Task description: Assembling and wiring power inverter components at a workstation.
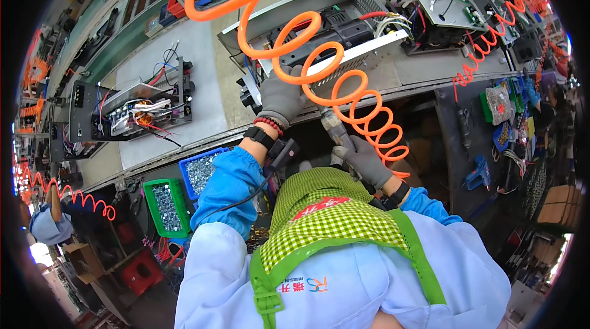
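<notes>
right hand point(367, 162) grips the grey power tool point(335, 127); left hand point(281, 99) at the metal chassis point(378, 45), grip unclear

Long grey-topped workbench point(228, 77): across the top
Dark flat-topped side table point(450, 144): at right
Bright white glare point(42, 254): lower left

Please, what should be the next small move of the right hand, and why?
Probably the grey-gloved right hand should guide the grey, cylindrical handheld tool slightly closer to the open silver metal chassis: it grips the tool, which points toward the chassis's near side, where the grey-gloved left hand is.
</notes>
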A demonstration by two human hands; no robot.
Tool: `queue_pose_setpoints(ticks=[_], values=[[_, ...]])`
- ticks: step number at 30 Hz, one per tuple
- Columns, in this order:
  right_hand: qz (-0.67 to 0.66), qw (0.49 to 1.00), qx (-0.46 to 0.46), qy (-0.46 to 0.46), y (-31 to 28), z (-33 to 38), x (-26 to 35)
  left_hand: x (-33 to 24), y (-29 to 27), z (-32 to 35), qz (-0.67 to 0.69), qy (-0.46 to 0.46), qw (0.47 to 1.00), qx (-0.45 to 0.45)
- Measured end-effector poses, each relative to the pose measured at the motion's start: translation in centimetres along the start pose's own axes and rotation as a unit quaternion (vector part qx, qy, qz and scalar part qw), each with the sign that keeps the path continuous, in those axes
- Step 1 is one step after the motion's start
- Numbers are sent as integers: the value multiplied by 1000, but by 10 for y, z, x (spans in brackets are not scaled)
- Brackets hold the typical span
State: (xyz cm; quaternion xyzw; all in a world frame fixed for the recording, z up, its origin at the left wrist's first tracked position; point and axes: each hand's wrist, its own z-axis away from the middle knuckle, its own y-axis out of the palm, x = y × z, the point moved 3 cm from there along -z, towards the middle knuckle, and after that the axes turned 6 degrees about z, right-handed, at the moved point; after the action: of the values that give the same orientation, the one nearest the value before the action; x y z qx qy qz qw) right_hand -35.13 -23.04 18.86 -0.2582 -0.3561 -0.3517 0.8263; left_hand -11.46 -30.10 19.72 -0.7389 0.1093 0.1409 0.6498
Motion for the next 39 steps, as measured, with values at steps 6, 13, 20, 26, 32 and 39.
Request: queue_pose_setpoints(ticks=[6, 13, 20, 26, 32, 39], values=[[-1, 1000, -6, 16, 2, -3, -2, 2, 4, -6, -1, -2, 1000, 2], [14, 999, 48, -14, -23, 32, 18, -2, -26, 23, 59, 86, 992, -67], [578, 740, 254, -230, -7, 30, 72, -80, -22, 140, 183, 183, 942, 215], [589, 631, 98, -495, 53, 47, 159, 13, -48, 212, 249, -82, 964, -47], [529, 678, 43, -508, 33, 33, 151, 140, -38, 362, 43, -335, 927, -163], [544, 706, -9, -454, -11, -11, 144, 205, -23, 450, -82, -419, 903, -41]])
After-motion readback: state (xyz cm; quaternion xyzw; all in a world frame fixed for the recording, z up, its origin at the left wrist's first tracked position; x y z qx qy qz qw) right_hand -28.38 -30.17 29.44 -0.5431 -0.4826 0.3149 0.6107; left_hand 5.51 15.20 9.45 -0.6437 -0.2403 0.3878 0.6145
